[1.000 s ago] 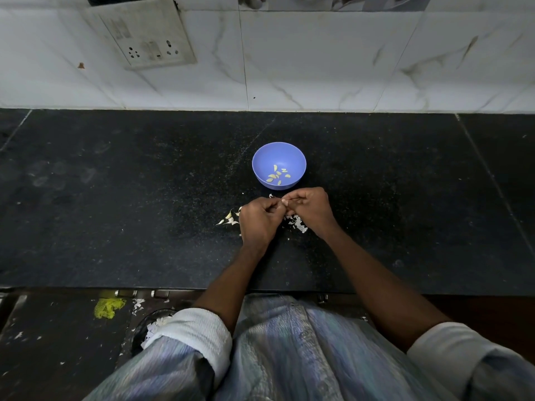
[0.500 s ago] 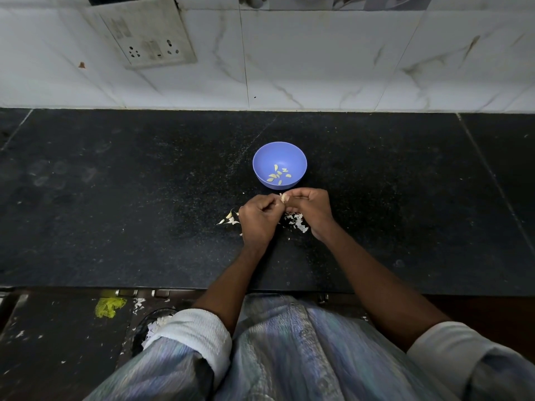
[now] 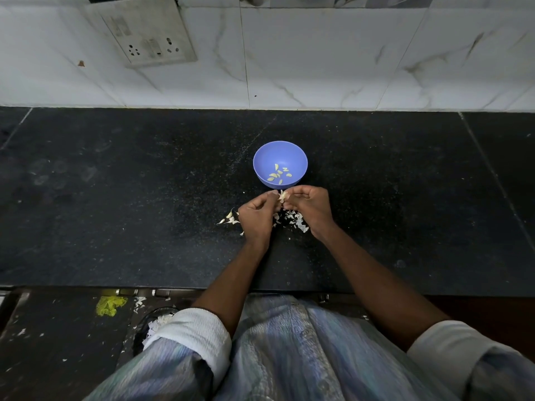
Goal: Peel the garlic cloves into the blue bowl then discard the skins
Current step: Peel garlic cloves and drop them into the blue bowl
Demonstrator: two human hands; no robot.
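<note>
A blue bowl stands mid-counter with several peeled garlic cloves in its bottom. Just in front of it my left hand and my right hand meet, both with curled fingers pinching one garlic clove between their fingertips; a bit of white skin sticks out from it. Loose garlic skins lie on the counter under and between my hands. A few unpeeled pieces and skins lie to the left of my left hand.
The black stone counter runs wide to both sides, backed by a white tiled wall with a socket panel. Below the counter's front edge a dark bin with white scraps shows on the floor, beside a yellow-green lump.
My hands have drawn slightly apart and the clove with its loosened skin now shows between the fingertips. The bowl has not moved.
</note>
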